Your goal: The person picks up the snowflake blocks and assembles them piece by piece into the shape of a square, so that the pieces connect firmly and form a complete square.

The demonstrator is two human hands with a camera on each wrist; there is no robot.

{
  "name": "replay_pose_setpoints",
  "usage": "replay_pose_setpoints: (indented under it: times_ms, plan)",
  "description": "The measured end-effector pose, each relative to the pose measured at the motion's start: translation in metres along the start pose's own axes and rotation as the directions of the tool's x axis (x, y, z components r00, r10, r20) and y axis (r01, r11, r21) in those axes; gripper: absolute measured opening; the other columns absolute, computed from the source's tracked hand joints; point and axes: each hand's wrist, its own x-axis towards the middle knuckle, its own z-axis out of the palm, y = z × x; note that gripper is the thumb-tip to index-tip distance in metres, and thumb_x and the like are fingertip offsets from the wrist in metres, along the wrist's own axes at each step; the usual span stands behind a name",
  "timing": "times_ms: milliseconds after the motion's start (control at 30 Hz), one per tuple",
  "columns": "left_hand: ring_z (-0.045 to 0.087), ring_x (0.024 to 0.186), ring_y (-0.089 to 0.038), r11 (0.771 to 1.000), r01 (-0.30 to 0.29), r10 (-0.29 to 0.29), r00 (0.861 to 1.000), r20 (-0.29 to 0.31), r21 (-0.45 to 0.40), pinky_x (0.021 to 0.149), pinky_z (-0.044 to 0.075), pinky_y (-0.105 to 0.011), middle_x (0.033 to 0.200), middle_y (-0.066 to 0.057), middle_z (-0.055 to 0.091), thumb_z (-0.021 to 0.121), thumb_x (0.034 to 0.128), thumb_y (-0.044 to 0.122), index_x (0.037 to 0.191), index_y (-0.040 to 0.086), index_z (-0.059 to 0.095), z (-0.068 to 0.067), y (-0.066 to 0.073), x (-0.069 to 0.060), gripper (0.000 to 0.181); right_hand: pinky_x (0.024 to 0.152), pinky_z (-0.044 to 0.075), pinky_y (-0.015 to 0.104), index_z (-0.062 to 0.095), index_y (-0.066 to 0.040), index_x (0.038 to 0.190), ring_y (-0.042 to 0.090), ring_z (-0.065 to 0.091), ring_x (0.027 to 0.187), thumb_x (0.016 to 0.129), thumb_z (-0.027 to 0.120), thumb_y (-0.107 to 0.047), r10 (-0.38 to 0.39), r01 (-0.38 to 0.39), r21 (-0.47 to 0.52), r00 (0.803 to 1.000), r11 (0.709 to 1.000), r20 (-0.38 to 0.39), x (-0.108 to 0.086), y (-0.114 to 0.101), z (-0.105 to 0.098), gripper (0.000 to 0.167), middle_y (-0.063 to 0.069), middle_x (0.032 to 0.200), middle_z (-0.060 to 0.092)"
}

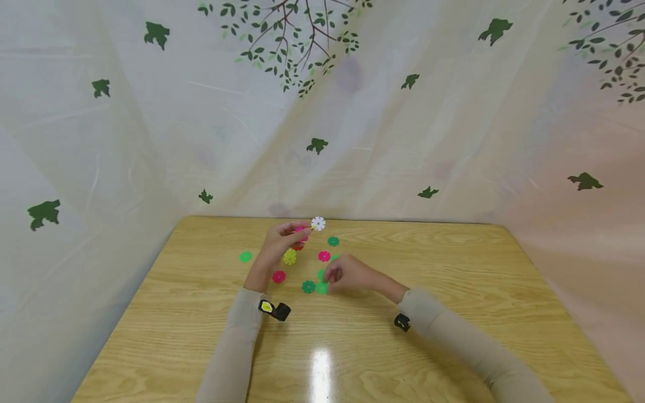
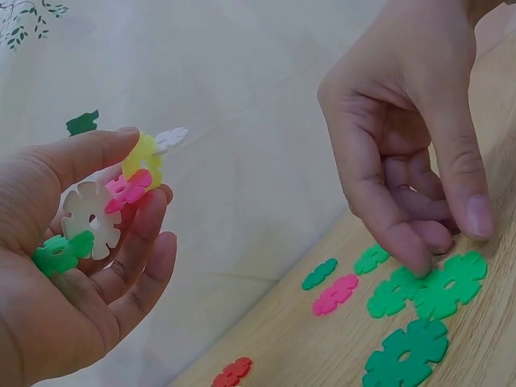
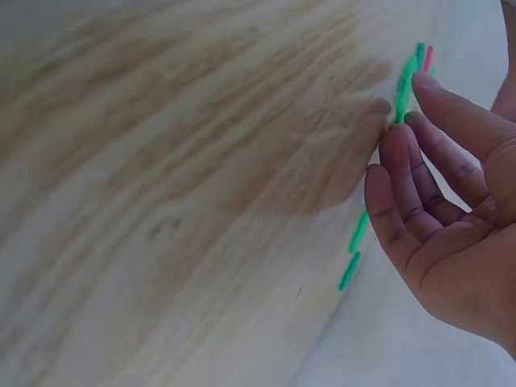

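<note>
Left hand (image 1: 276, 245) pinches a chain of linked flower discs (image 2: 85, 201) — green, off-white, pink, yellow, white — above the table (image 1: 151, 336); right hand (image 1: 350, 273), fingers loosely bent, thumb apart, is at bright green discs (image 2: 468, 278) lying there — touch is hard to judge.

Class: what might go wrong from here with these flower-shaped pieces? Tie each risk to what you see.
The linked chain in the left hand might come apart if squeezed, since its pieces appear to join only at their rims. The right hand, down at light green pieces lying close together, could lift two or push one aside.
</note>
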Motion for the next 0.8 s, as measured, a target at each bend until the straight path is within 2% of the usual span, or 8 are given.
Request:
replay_pose_setpoints:
  times_ms: [133, 267, 400, 533, 700, 800]
  plan:
    - [0.066, 0.086, -0.009, 1.0, 0.005, -0.005, 1.0, 0.002, 0.008, 0.096, 0.059, -0.042, 0.095, 0.008, 0.071, 0.076, 0.0942, 0.022, 0.124, -0.001, 0.068, -0.001, 0.0, 0.0, 0.038, 0.066, 0.051, 0.015, 0.075, 0.001, 0.096, 0.002, 0.055, 0.07, 0.082, 0.085, -0.007, -0.01, 0.01, -0.078, 1.0, 0.997, -0.001, 0.002, -0.002, 0.004, 0.019, 0.003, 0.078, 0.068]
    - [0.066, 0.087, -0.009, 1.0, -0.004, 0.004, 1.0, 0.006, 0.014, 0.096, 0.059, -0.043, 0.096, 0.008, 0.07, 0.075, 0.0948, 0.022, 0.126, -0.002, 0.067, -0.002, 0.001, -0.001, 0.039, 0.065, 0.048, 0.016, 0.076, -0.001, 0.1, 0.003, 0.052, 0.071, 0.081, 0.086, -0.011, -0.059, 0.058, -0.13, 0.998, 0.99, 0.0, 0.006, -0.003, 0.006, 0.024, 0.003, 0.079, 0.066]
    - [0.067, 0.091, -0.017, 1.0, -0.016, 0.016, 1.0, 0.007, 0.013, 0.097, 0.058, -0.046, 0.096, 0.007, 0.07, 0.074, 0.0949, 0.02, 0.125, 0.0, 0.069, -0.003, 0.002, -0.002, 0.037, 0.067, 0.048, 0.016, 0.075, -0.001, 0.101, 0.005, 0.052, 0.073, 0.08, 0.087, -0.011, -0.073, 0.075, -0.129, 0.997, 0.989, 0.023, 0.008, -0.006, 0.006, 0.025, 0.006, 0.081, 0.067]
    - [0.067, 0.097, -0.024, 1.0, -0.026, 0.026, 1.0, 0.008, 0.005, 0.098, 0.058, -0.048, 0.098, 0.005, 0.07, 0.074, 0.0946, 0.019, 0.122, 0.001, 0.07, -0.002, 0.001, -0.003, 0.033, 0.07, 0.05, 0.016, 0.074, 0.0, 0.1, 0.006, 0.055, 0.077, 0.081, 0.086, -0.008, -0.046, 0.052, -0.102, 0.997, 0.993, 0.06, 0.01, -0.009, 0.005, 0.024, 0.009, 0.087, 0.069]
    - [0.069, 0.089, -0.011, 0.999, -0.041, 0.041, 0.999, 0.013, 0.004, 0.099, 0.057, -0.05, 0.097, 0.005, 0.071, 0.075, 0.0947, 0.019, 0.123, 0.001, 0.07, -0.002, 0.0, -0.004, 0.034, 0.074, 0.052, 0.016, 0.071, 0.0, 0.099, 0.012, 0.06, 0.084, 0.08, 0.085, -0.002, -0.022, 0.029, -0.073, 0.994, 0.997, 0.105, 0.011, -0.01, 0.001, 0.023, 0.01, 0.094, 0.07]
    - [0.07, 0.086, -0.008, 0.999, -0.053, 0.053, 0.998, 0.019, 0.0, 0.098, 0.058, -0.049, 0.096, 0.004, 0.071, 0.074, 0.095, 0.019, 0.124, -0.001, 0.069, -0.002, -0.001, -0.004, 0.035, 0.075, 0.053, 0.018, 0.069, 0.0, 0.098, 0.015, 0.061, 0.086, 0.08, 0.083, 0.003, -0.009, 0.015, -0.043, 0.992, 0.999, 0.126, 0.011, -0.01, -0.001, 0.023, 0.01, 0.096, 0.069]
